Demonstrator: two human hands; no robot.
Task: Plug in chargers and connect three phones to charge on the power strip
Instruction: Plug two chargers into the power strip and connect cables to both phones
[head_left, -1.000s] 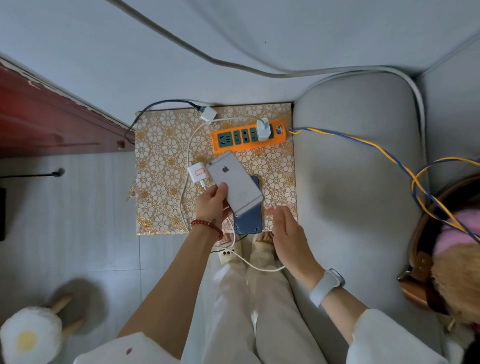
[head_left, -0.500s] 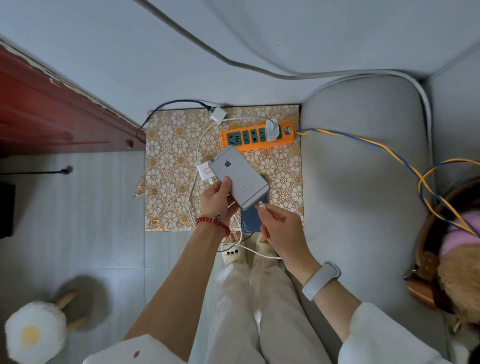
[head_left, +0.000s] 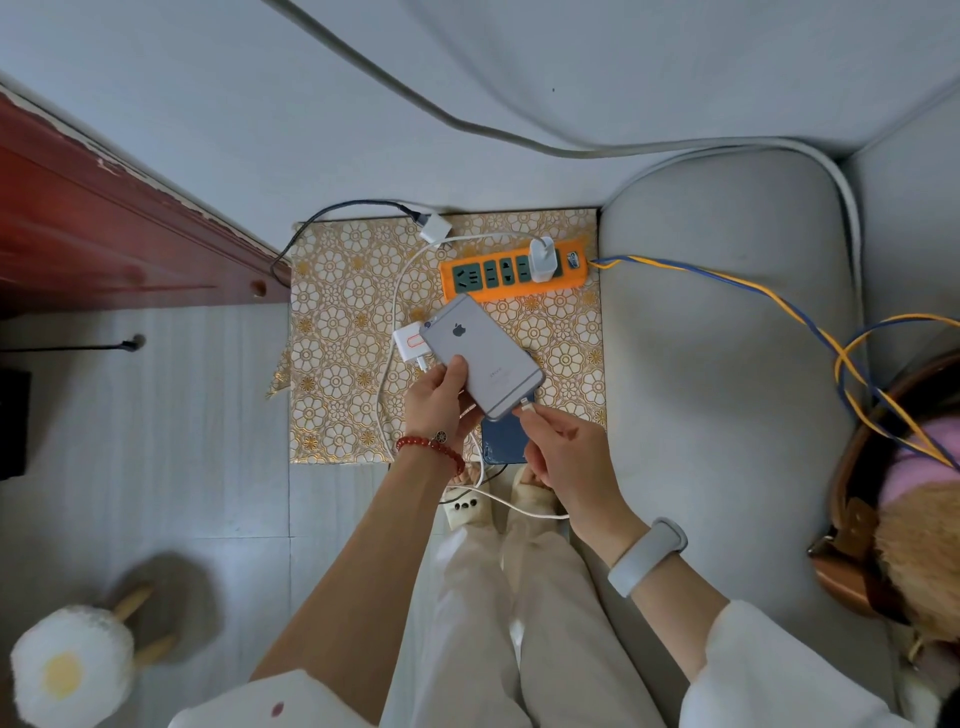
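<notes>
Silver-grey and back side up, the phone (head_left: 483, 356) sits in your left hand (head_left: 436, 402), raised over the patterned mat (head_left: 343, 332), with your thumb pressed on its back and the other fingers curled underneath. You hold it tilted so that its lower end faces your right hand (head_left: 563, 457), which looks like the reason for the angle: the port is turned toward the incoming plug. Your right thumb and forefinger pinch the white connector (head_left: 525, 404) right at that lower edge; whether it is fully seated I cannot tell, since the tip is hidden against the phone's rim. The remaining right fingers are loosely curled.

From the connector, the white cable (head_left: 514, 506) loops down past your knees, then up the left side of the mat; it seems to run on to the white charger (head_left: 542, 259) plugged into the orange power strip (head_left: 514, 270), near its right end. By my reading this is the first phone being connected, so the task is early.

Beneath your hands a blue phone (head_left: 501, 441) lies flat on the mat, partly hidden, with no cable that I can see going into it. A second white adapter (head_left: 410, 343) lies loose on the mat just beside the raised phone, and a third adapter (head_left: 435, 228) with a black cable (head_left: 322, 218) lies at the mat's far edge; both are unplugged. The strip keeps several sockets free to the left of the charger, so those adapters have room.
</notes>
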